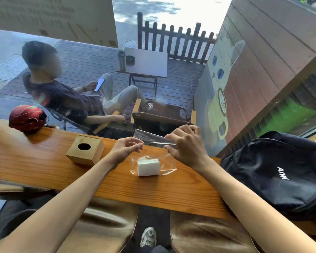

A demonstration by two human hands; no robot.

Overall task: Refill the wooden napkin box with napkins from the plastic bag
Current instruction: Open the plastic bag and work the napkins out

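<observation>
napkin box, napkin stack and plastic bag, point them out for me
napkin box [88, 155], head view, on its front-right wooden side
napkin stack [147, 167], head view, on the white front face
plastic bag [169, 169], head view, on the clear film right of the stack

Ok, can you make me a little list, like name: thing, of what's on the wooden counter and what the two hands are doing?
counter: long wooden counter
napkin box: wooden napkin box, round hole on top, left of the hands
napkins: white napkin stack inside clear plastic bag, lying on counter
left hand: left hand pinching bag's top edge
right hand: right hand pulling the bag's flap up
also there: red helmet, black backpack
</observation>
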